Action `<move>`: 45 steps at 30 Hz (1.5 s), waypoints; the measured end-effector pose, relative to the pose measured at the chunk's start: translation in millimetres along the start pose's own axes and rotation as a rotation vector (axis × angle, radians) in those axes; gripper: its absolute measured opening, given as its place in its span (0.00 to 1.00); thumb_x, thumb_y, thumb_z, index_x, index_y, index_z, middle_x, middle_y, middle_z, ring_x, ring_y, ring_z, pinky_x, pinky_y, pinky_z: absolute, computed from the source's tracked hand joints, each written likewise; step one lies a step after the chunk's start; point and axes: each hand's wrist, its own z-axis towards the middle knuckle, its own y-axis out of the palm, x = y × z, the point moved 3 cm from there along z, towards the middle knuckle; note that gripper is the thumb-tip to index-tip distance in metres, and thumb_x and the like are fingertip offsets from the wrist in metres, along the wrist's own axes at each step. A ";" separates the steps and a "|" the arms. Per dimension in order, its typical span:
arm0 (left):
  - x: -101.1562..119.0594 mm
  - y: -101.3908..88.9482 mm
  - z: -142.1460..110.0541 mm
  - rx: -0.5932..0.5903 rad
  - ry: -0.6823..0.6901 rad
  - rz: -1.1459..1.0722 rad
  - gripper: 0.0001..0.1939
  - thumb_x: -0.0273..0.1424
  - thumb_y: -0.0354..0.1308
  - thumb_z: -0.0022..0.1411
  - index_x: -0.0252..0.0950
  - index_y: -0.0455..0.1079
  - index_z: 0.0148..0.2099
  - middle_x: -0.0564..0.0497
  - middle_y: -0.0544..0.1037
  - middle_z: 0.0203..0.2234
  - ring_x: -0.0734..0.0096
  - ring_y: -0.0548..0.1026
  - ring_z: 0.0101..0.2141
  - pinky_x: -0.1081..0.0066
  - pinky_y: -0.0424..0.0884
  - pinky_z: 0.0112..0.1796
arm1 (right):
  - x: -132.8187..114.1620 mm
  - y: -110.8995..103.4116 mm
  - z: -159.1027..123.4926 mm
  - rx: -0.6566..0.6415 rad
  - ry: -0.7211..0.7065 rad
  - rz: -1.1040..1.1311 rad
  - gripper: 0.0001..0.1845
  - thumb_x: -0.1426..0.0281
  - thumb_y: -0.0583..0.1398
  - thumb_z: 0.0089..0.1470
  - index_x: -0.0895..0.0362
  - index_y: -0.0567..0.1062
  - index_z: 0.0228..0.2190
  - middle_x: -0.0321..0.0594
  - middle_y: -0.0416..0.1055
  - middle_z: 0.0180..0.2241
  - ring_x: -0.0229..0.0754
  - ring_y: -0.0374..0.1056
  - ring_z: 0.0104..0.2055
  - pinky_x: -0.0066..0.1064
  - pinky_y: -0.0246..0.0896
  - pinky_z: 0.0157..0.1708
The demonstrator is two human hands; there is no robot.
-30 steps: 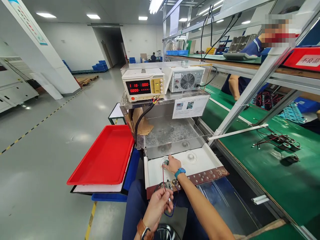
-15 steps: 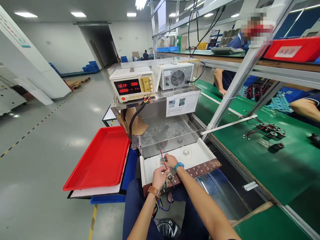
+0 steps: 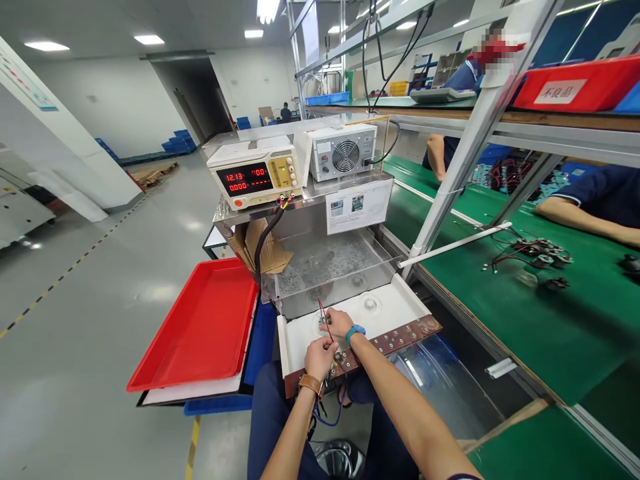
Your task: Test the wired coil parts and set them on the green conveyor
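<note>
My left hand (image 3: 320, 358) is closed in a pinch on the end of a thin red wire (image 3: 327, 328), just above the brown terminal strip (image 3: 400, 340). The wire loops up and back to a small green circuit board (image 3: 324, 321) in the white tray (image 3: 357, 312). My right hand (image 3: 337, 324) is closed around that board's edge, partly covering it. Metal studs line the brown strip, and a blue cable (image 3: 330, 423) hangs beneath it.
A power supply (image 3: 255, 175) with red digits stands on the metal shelf ahead, beside a fan-cooled unit (image 3: 345, 155). A red tray (image 3: 200, 327) lies at left. Wired round parts (image 3: 543, 252) rest on the green bench (image 3: 500, 313) at right, where co-workers' arms (image 3: 580, 217) show.
The camera view has shifted slightly. Both my hands keep nearly the same place and grip. On the right, a co-worker's forearm has come further over the green bench.
</note>
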 end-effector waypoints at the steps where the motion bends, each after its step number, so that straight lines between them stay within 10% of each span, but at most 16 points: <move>1: 1.1 -0.1 -0.6 0.000 -0.004 0.011 0.11 0.37 0.55 0.54 0.37 0.75 0.31 0.50 0.80 0.27 0.67 0.75 0.31 0.73 0.64 0.33 | 0.1 0.6 0.3 -0.004 0.002 0.003 0.20 0.56 0.62 0.49 0.56 0.71 0.39 0.40 0.75 0.34 0.43 0.70 0.38 0.28 0.51 0.32; 33: 11.7 -8.8 -7.4 0.071 0.023 -0.104 0.13 0.40 0.55 0.54 0.36 0.73 0.28 0.49 0.79 0.25 0.65 0.75 0.30 0.69 0.64 0.34 | -16.3 -4.3 -4.4 0.059 -0.083 0.005 0.15 0.62 0.64 0.43 0.54 0.74 0.34 0.39 0.75 0.33 0.44 0.70 0.36 0.28 0.52 0.31; 39: 25.6 -18.6 -0.6 0.219 0.003 -0.597 0.34 0.55 0.63 0.39 0.31 0.72 0.39 0.43 0.80 0.28 0.61 0.76 0.30 0.64 0.70 0.35 | -2.5 -56.8 -24.2 0.499 0.056 0.350 0.14 0.58 0.61 0.47 0.55 0.74 0.32 0.33 0.71 0.24 0.38 0.66 0.27 0.26 0.51 0.27; 45: 118.3 -19.9 -20.8 -0.111 0.310 -0.808 0.35 0.46 0.60 0.53 0.38 0.59 0.60 0.38 0.70 0.56 0.60 0.74 0.49 0.62 0.71 0.48 | 118.0 -148.8 -107.3 1.116 0.399 0.588 0.24 0.49 0.59 0.45 0.57 0.75 0.31 0.35 0.69 0.20 0.40 0.63 0.23 0.28 0.54 0.24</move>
